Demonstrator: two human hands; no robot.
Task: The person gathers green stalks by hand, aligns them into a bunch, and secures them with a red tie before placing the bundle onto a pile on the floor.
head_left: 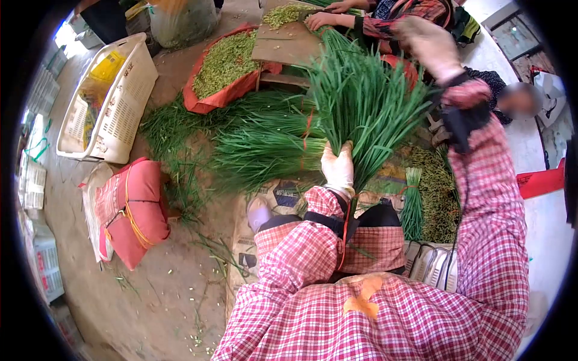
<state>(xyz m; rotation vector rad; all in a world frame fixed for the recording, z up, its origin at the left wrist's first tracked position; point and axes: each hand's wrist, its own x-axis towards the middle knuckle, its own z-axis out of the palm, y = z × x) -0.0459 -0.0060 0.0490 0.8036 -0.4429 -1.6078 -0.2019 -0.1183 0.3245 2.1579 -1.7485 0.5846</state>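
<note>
My left hand (338,168), in a white glove, grips the base of a thick upright bunch of green chives (361,96) that fans out above it. High above the spread tips of that bunch is my right hand (428,45), also gloved, blurred, with nothing visible in it. Both my arms wear red checked sleeves. More tied chive bundles (265,144) lie flat on the ground just left of the held bunch.
A white plastic crate (123,102) lies at the left. A red sack (135,210) sits near it. Chopped greens fill a red cloth (226,63) beside a wooden board (289,42), where another person's hands (322,18) work. A small bundle (413,204) stands at right.
</note>
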